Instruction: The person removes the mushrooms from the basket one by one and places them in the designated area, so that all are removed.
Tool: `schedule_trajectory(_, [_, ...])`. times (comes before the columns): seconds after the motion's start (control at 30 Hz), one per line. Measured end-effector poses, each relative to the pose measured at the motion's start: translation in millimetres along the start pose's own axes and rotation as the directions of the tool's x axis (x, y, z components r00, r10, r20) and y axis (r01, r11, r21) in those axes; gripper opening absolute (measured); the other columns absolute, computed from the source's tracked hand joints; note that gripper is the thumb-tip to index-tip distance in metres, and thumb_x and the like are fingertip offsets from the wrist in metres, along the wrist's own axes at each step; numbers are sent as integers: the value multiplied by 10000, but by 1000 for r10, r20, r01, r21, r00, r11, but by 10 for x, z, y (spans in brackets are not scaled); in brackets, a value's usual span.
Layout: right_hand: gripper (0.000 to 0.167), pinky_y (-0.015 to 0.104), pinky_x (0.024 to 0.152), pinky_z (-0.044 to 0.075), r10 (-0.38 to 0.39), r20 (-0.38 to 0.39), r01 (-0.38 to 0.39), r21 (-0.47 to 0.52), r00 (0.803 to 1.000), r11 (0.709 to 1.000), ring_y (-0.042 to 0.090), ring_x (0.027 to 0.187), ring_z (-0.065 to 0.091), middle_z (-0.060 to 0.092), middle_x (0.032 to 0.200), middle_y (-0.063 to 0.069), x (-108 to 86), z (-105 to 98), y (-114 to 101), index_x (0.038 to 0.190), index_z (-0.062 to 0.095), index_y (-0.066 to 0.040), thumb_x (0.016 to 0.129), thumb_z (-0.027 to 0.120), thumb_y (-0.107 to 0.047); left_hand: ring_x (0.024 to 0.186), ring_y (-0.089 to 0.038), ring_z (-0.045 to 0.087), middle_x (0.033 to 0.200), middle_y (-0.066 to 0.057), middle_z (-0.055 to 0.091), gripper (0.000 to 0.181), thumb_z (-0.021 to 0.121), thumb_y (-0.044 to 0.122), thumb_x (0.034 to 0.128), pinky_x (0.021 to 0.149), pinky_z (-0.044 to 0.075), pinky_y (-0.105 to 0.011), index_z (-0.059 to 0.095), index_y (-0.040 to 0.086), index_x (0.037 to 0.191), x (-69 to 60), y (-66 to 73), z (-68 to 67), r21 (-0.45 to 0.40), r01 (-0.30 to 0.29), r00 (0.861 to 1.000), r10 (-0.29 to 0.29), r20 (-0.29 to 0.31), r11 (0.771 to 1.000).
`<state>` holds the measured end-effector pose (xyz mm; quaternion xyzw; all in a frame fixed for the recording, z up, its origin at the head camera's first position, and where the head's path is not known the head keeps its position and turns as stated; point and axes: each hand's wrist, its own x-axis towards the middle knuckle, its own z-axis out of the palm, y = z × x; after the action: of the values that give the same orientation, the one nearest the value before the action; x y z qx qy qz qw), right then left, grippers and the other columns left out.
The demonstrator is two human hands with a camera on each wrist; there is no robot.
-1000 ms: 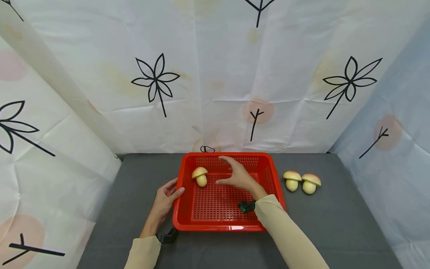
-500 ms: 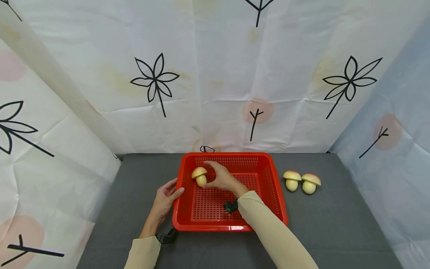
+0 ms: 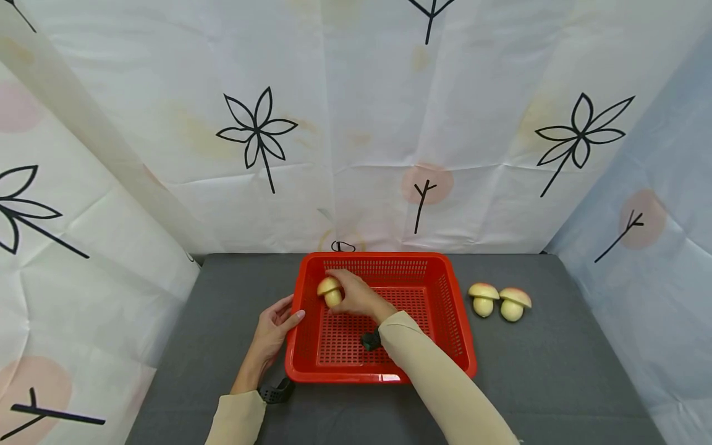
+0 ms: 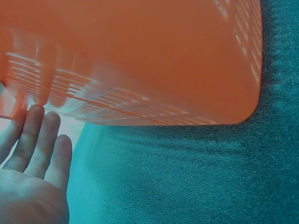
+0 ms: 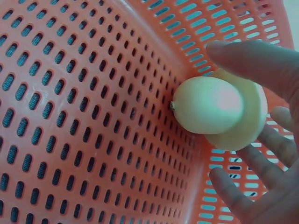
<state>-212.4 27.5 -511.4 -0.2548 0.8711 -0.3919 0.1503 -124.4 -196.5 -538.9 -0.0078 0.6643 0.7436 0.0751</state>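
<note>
In the red basket (image 3: 334,375), the right hand (image 3: 358,298) and its sleeve (image 3: 445,377) block the front approach to the mushroom (image 3: 332,298) near the left wall; room remains above the right-hand floor. The left hand (image 3: 274,330) obstructs the left rim. Rightward, a gap separates basket from paired mushrooms (image 3: 483,300); patterned cloth (image 3: 367,136) bounds the rear.

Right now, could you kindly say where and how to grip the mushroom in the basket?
I'd grip the mushroom by its broad cap, bringing the right hand in from the right. The cap juts past the rounded stem, likely giving an edge to hold, and the basket's left wall stands close on the other side.
</note>
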Motion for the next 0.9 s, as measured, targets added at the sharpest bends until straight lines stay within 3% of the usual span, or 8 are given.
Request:
schedule_trajectory(0.23, [859,418,1014,492,10,25,-8,-100,1000,995,276,1247,525,498,1451,121,1,64,19,1512,442,-46,772,877,-72,1317,-419,511,1473,-269,486,588,661,39,980,938,560,-387,406,-25,1505,-6,14,6,-7,0,1000,0,2,1000])
schedule_trajectory(0.9, [869,443,995,507,52,-20,-53,-84,998,995,285,1188,549,531,1362,124,-12,158,60,1490,448,-39,761,912,-122,1311,-369,533,1483,-261,478,584,661,36,980,932,567,-366,412,-25,1504,3,5,-6,-8,10,1000,-10,-7,1000])
